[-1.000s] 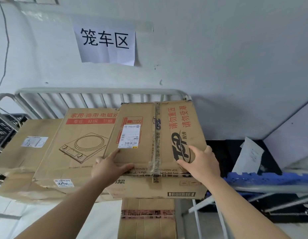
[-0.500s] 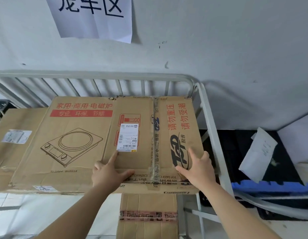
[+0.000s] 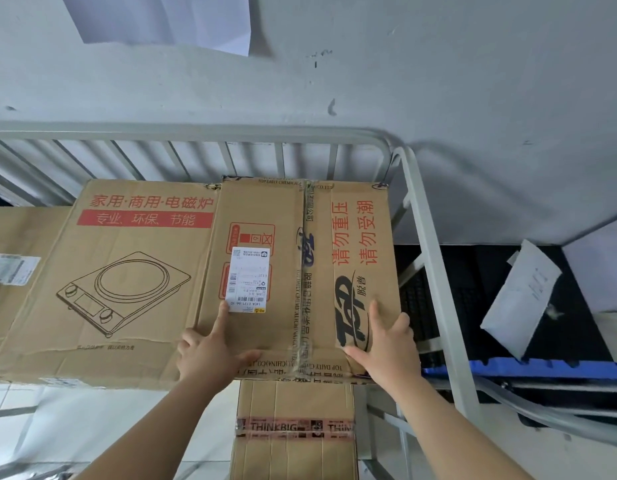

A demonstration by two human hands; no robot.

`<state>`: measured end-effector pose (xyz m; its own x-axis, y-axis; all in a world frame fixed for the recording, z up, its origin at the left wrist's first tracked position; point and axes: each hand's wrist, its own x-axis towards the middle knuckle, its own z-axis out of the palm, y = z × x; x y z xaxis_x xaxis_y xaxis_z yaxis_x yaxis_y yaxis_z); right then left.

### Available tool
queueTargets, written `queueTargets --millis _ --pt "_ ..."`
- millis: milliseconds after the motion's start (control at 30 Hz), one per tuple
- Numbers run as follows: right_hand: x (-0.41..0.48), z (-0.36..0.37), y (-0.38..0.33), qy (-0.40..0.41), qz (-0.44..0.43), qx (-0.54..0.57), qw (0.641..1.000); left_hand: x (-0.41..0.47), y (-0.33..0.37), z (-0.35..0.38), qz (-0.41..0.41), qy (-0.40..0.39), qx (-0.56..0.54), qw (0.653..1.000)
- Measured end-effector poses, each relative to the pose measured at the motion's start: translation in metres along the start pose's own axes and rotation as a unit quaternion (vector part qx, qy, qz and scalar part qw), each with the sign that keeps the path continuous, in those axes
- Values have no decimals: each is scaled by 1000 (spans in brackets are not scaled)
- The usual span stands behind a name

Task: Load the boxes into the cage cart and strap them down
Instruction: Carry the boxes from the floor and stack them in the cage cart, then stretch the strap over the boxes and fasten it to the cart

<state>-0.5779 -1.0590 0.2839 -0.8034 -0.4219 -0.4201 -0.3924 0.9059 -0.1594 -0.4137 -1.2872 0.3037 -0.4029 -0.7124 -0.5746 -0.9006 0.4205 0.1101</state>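
Observation:
A taped brown box (image 3: 276, 216) with red Chinese print and a white label lies flat in the grey cage cart (image 3: 428, 237), against its right rail. My left hand (image 3: 210, 351) rests flat on the box's near left edge, fingers spread. At the near right corner my right hand (image 3: 386, 344) lies the same way. Both press on the box and grip nothing. Left of it sits an induction-cooker box (image 3: 127, 271), touching it, and a third plain box (image 3: 13, 251) lies at the far left.
Another box with THINKBIG tape (image 3: 293, 427) stands lower, just under the near edge. Right of the cart are black crates (image 3: 473, 289), a blue plastic pallet (image 3: 525, 368) and a white envelope (image 3: 521, 299). The white wall with a paper sign (image 3: 161, 19) is behind.
The box under my hands has gone from tilted and raised to lying flat, level with the cooker box, and slid back toward the rear rail. My view has moved closer and lower.

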Motion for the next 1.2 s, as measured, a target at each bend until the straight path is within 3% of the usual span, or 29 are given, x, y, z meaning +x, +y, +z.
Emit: queueTargets --millis 333,567,733,933,1200 --pt "3 -4 -2 -14 6 -14 1000 1 5 2 7 25 13 1000" --pt "-27 -19 -24 43 -93 -4 995 -22 -6 -23 137 141 89 976" --pt "-62 -49 -70 75 -146 0 986 -53 -32 -55 185 195 92 959" --pt "-113 -78 -164 138 -208 0 968 -90 -104 -110 211 259 56 941" --pt "-199 -66 -327 179 -285 37 941 -123 -270 -180 195 323 21 926"
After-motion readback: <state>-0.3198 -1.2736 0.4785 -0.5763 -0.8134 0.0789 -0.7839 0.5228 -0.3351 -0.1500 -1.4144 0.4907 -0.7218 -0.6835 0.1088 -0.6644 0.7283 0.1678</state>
